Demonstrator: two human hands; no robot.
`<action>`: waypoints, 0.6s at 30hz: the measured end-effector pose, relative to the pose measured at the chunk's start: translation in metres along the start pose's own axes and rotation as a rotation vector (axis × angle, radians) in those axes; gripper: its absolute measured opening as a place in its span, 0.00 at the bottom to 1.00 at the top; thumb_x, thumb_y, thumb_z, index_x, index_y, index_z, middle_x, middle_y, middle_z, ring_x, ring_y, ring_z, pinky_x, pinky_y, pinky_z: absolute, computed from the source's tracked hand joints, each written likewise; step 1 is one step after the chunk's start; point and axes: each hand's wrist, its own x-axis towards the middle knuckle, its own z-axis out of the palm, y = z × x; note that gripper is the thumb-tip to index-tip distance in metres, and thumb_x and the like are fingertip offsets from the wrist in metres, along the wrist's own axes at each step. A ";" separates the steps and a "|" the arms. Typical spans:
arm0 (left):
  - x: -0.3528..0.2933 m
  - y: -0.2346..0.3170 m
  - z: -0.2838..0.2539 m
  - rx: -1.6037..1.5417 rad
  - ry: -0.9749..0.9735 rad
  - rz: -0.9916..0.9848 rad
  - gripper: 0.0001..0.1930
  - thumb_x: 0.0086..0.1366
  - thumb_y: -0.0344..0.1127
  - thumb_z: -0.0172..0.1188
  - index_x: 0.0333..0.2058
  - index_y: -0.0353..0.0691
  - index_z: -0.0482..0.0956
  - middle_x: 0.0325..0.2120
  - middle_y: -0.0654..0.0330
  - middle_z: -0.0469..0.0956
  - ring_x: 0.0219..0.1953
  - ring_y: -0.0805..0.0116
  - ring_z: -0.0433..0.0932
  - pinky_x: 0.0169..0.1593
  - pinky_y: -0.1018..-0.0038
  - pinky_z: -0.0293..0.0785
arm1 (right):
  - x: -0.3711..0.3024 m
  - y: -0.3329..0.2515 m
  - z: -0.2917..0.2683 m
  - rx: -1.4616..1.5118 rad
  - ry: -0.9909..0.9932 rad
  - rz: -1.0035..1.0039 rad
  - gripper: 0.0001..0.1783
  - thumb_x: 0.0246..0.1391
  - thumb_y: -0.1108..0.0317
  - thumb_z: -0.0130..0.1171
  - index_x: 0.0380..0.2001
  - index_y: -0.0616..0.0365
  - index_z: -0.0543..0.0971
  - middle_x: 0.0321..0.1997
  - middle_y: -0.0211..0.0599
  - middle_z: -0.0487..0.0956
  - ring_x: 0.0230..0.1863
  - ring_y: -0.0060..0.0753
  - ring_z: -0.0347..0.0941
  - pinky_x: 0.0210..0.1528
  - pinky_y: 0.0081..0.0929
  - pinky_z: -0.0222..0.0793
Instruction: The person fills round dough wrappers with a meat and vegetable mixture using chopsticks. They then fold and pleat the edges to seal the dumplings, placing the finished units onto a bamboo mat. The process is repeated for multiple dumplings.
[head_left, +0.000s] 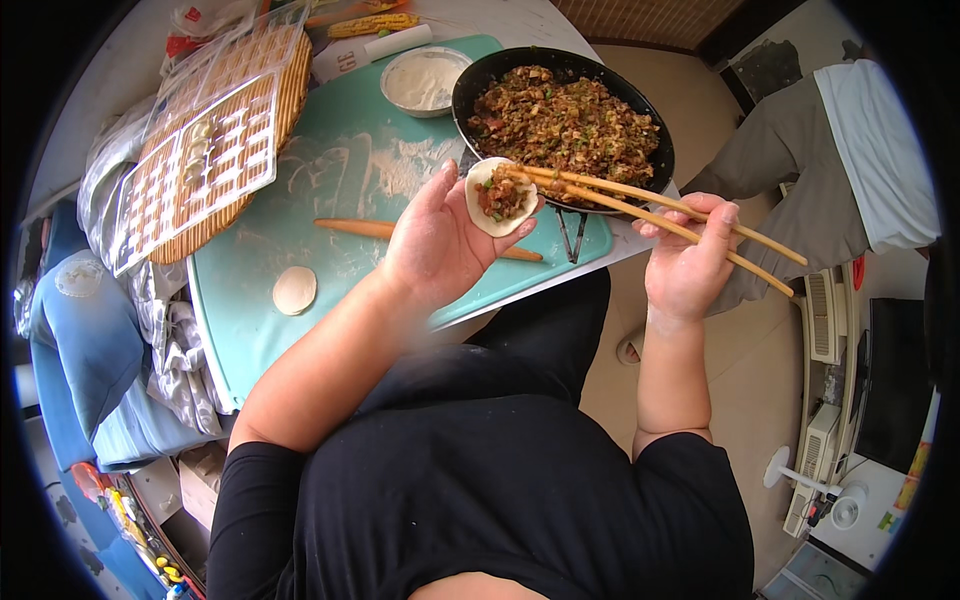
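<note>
On our desk (530, 22) we see filling (570, 115) in the pan (478, 75), right of the bowl (430, 112); on the mat (240, 335), a wrapper (295, 291) lies near-left of the rolling pin (355, 228).

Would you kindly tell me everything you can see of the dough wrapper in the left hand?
The dough wrapper is thin, pale and roughly round, open and unfolded, its face toward the camera. Reddish-brown filling flecked with green sits on it, bare dough showing below. The left hand supports it, near the lower left of the dark pan in the picture; wooden chopsticks reach its filling.
</note>
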 end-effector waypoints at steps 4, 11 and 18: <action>-0.001 0.001 -0.002 0.003 -0.015 0.004 0.28 0.68 0.52 0.31 0.53 0.33 0.61 0.52 0.50 0.65 0.55 0.55 0.66 0.57 0.62 0.64 | 0.003 -0.001 -0.001 -0.036 -0.012 -0.006 0.20 0.62 0.53 0.38 0.30 0.59 0.69 0.19 0.37 0.71 0.19 0.35 0.70 0.25 0.36 0.71; -0.007 0.007 -0.004 0.011 -0.026 -0.070 0.29 0.68 0.53 0.32 0.53 0.33 0.61 0.50 0.48 0.68 0.51 0.52 0.69 0.54 0.63 0.68 | 0.030 -0.033 -0.015 -0.021 -0.052 0.069 0.19 0.61 0.52 0.40 0.28 0.54 0.71 0.22 0.29 0.68 0.19 0.26 0.65 0.23 0.27 0.64; -0.011 0.005 -0.009 -0.006 -0.085 -0.114 0.30 0.67 0.53 0.34 0.55 0.30 0.58 0.53 0.42 0.63 0.56 0.49 0.64 0.56 0.63 0.66 | 0.038 -0.045 -0.002 -0.092 -0.060 0.018 0.19 0.61 0.56 0.41 0.28 0.61 0.70 0.16 0.35 0.69 0.16 0.31 0.66 0.20 0.31 0.68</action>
